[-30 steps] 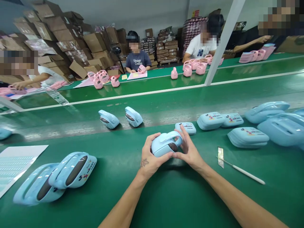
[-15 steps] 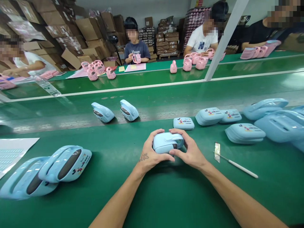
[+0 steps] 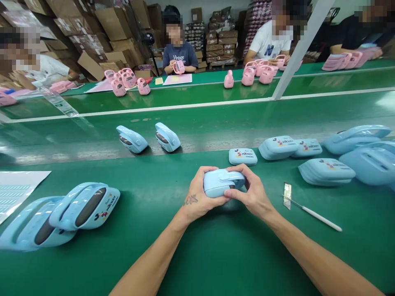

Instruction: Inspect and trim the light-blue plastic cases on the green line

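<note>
Between my two hands is a light blue plastic casing with a loop handle, held just above the green work surface. My left hand wraps its left side, with the thumb along the lower edge. On the other side, my right hand grips near the handle, thumb pressed at the lower right. Fingers cover part of a dark panel on the casing. Just beyond my right hand lies a flat blue cover with a Mickey print. A white-handled tool with a thin metal shaft rests to the right, its tip over a small label strip.
Two blue handled casings stand on the belt ahead. More printed casings lie at left beside a label sheet. Stacked blue covers and larger blue casings sit at right. Co-workers handle pink casings across the line.
The view has tilted down slightly. Both hands still hold the blue casing and appear a little farther right; my right thumb has shifted slightly along its lower edge.
</note>
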Demonstrator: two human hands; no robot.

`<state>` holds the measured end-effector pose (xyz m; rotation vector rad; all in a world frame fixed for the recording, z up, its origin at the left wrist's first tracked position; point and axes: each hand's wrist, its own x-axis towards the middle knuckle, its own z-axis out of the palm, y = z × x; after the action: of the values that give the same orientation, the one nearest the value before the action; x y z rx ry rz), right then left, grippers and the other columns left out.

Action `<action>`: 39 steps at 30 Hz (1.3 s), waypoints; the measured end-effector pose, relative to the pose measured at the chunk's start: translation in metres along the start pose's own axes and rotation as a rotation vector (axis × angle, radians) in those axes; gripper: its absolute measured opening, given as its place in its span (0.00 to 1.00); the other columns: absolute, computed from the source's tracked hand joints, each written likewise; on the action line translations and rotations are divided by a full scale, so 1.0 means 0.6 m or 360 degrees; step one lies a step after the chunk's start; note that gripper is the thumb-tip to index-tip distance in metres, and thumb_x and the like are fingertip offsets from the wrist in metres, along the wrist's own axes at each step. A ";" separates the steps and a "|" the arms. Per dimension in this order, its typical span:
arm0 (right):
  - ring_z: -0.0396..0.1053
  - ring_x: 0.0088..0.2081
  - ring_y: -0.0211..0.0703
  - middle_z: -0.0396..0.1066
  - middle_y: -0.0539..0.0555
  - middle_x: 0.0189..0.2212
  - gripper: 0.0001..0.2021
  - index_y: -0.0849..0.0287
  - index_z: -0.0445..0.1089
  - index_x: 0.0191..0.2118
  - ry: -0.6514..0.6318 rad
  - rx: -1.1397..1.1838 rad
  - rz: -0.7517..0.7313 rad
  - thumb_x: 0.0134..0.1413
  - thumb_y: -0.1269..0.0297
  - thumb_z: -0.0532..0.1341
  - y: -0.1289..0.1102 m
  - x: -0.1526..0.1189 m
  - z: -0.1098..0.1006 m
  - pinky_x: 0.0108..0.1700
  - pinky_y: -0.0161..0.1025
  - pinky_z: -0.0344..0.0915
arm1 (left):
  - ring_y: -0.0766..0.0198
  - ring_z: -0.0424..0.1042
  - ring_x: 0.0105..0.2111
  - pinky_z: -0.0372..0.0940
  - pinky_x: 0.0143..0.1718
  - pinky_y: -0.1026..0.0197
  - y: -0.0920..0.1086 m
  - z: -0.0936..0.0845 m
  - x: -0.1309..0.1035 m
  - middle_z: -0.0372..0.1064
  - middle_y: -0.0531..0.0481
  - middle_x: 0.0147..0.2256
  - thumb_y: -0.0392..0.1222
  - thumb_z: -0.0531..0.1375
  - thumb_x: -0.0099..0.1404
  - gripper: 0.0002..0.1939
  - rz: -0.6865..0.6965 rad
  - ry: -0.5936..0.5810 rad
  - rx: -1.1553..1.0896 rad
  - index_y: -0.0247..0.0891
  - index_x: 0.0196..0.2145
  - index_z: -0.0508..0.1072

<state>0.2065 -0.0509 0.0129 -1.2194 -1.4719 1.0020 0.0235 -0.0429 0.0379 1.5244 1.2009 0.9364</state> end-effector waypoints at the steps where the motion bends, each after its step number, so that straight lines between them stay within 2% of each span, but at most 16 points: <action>1: 0.66 0.36 0.45 0.73 0.50 0.37 0.20 0.54 0.69 0.44 -0.0006 0.0008 -0.0004 0.44 0.55 0.71 0.000 0.001 0.000 0.39 0.40 0.61 | 0.57 0.72 0.39 0.68 0.39 0.57 -0.001 0.001 0.000 0.72 0.49 0.43 0.45 0.74 0.46 0.33 -0.0008 0.0005 0.0004 0.44 0.49 0.68; 6: 0.68 0.38 0.46 0.73 0.50 0.40 0.20 0.53 0.68 0.44 -0.0025 0.0053 -0.0048 0.45 0.55 0.71 0.005 0.002 -0.003 0.41 0.41 0.62 | 0.57 0.72 0.41 0.68 0.41 0.57 -0.004 0.003 -0.002 0.71 0.48 0.45 0.45 0.73 0.48 0.34 -0.0010 -0.0025 -0.0001 0.43 0.51 0.66; 11: 0.70 0.41 0.48 0.74 0.52 0.42 0.21 0.53 0.68 0.45 -0.0026 0.0057 -0.0065 0.47 0.55 0.71 0.009 -0.004 -0.001 0.45 0.43 0.64 | 0.58 0.72 0.39 0.69 0.38 0.58 -0.003 0.002 0.000 0.71 0.49 0.44 0.44 0.72 0.49 0.33 0.0022 -0.0062 -0.0011 0.43 0.51 0.66; 14: 0.71 0.47 0.52 0.75 0.54 0.48 0.23 0.53 0.69 0.49 -0.0124 0.0064 -0.0083 0.47 0.53 0.71 0.007 0.005 -0.007 0.49 0.46 0.66 | 0.57 0.73 0.40 0.70 0.41 0.56 -0.010 0.002 0.004 0.72 0.49 0.44 0.45 0.73 0.49 0.32 0.0102 -0.0018 0.0055 0.44 0.50 0.67; 16: 0.71 0.53 0.54 0.73 0.56 0.53 0.26 0.52 0.69 0.53 -0.0183 0.0176 -0.0123 0.50 0.50 0.69 0.002 0.020 -0.026 0.54 0.48 0.67 | 0.55 0.74 0.42 0.70 0.45 0.52 -0.019 0.002 0.008 0.72 0.49 0.45 0.46 0.73 0.48 0.32 0.0168 0.0057 0.0147 0.44 0.50 0.68; 18: 0.71 0.55 0.54 0.74 0.57 0.53 0.25 0.53 0.69 0.54 -0.0022 0.0243 -0.0122 0.54 0.47 0.66 -0.006 0.034 -0.062 0.55 0.49 0.68 | 0.54 0.74 0.43 0.70 0.46 0.50 -0.029 0.003 0.010 0.73 0.49 0.47 0.46 0.73 0.48 0.32 0.0225 0.0123 0.0205 0.45 0.50 0.68; 20: 0.75 0.48 0.52 0.77 0.57 0.46 0.21 0.55 0.72 0.49 0.0274 0.0052 -0.0056 0.54 0.48 0.66 -0.015 0.038 -0.112 0.51 0.48 0.70 | 0.53 0.75 0.42 0.71 0.44 0.50 -0.035 0.005 0.010 0.74 0.48 0.47 0.46 0.72 0.49 0.31 0.0272 0.0147 0.0185 0.45 0.50 0.68; 22: 0.76 0.40 0.50 0.79 0.55 0.38 0.14 0.56 0.76 0.41 0.0399 -0.0393 0.0026 0.53 0.52 0.66 -0.022 0.024 -0.166 0.46 0.47 0.71 | 0.53 0.75 0.42 0.72 0.43 0.50 -0.035 0.010 0.007 0.74 0.48 0.48 0.45 0.72 0.49 0.31 0.0333 0.0132 0.0152 0.46 0.50 0.68; 25: 0.74 0.35 0.49 0.79 0.53 0.32 0.09 0.54 0.78 0.35 0.0218 -0.1035 0.0222 0.54 0.57 0.64 -0.012 -0.029 -0.231 0.39 0.45 0.70 | 0.51 0.74 0.46 0.70 0.49 0.45 -0.024 0.020 -0.004 0.72 0.47 0.49 0.43 0.71 0.50 0.31 0.0457 0.0038 0.0209 0.48 0.51 0.67; 27: 0.74 0.33 0.49 0.79 0.53 0.31 0.08 0.53 0.78 0.34 0.0128 -0.1291 0.0402 0.54 0.57 0.64 0.009 -0.073 -0.258 0.36 0.44 0.68 | 0.50 0.74 0.47 0.69 0.50 0.43 -0.018 0.027 -0.011 0.71 0.48 0.49 0.41 0.71 0.50 0.31 0.0519 -0.0037 0.0248 0.48 0.50 0.67; 31: 0.76 0.36 0.51 0.78 0.54 0.35 0.09 0.53 0.76 0.34 0.0082 -0.1347 0.0430 0.55 0.55 0.63 0.057 -0.137 -0.281 0.39 0.45 0.70 | 0.52 0.73 0.45 0.69 0.48 0.43 -0.017 0.035 -0.015 0.70 0.49 0.48 0.40 0.70 0.51 0.31 0.0551 -0.0110 0.0250 0.48 0.50 0.65; 35: 0.74 0.31 0.50 0.76 0.53 0.28 0.12 0.52 0.70 0.32 0.0265 -0.1275 0.0417 0.61 0.52 0.57 0.074 -0.153 -0.282 0.35 0.44 0.70 | 0.50 0.73 0.46 0.68 0.48 0.41 -0.021 0.037 -0.015 0.69 0.49 0.48 0.40 0.71 0.51 0.32 0.0538 -0.0107 0.0221 0.51 0.51 0.64; 37: 0.73 0.29 0.49 0.76 0.53 0.28 0.10 0.52 0.69 0.39 0.0402 -0.1261 0.0390 0.62 0.53 0.56 0.073 -0.151 -0.281 0.34 0.44 0.70 | 0.50 0.73 0.46 0.68 0.48 0.40 -0.021 0.037 -0.016 0.69 0.49 0.49 0.40 0.71 0.51 0.32 0.0524 -0.0116 0.0219 0.52 0.51 0.64; 39: 0.73 0.28 0.49 0.76 0.52 0.30 0.13 0.52 0.69 0.48 0.0443 -0.1300 0.0375 0.63 0.54 0.54 0.072 -0.150 -0.282 0.35 0.44 0.70 | 0.50 0.72 0.45 0.68 0.48 0.41 -0.019 0.038 -0.017 0.68 0.50 0.48 0.40 0.71 0.51 0.32 0.0524 -0.0125 0.0223 0.52 0.51 0.64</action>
<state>0.3858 -0.1288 -0.0060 -2.0529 -1.5776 0.3204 0.0395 -0.0570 0.0208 1.8929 0.9933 1.0098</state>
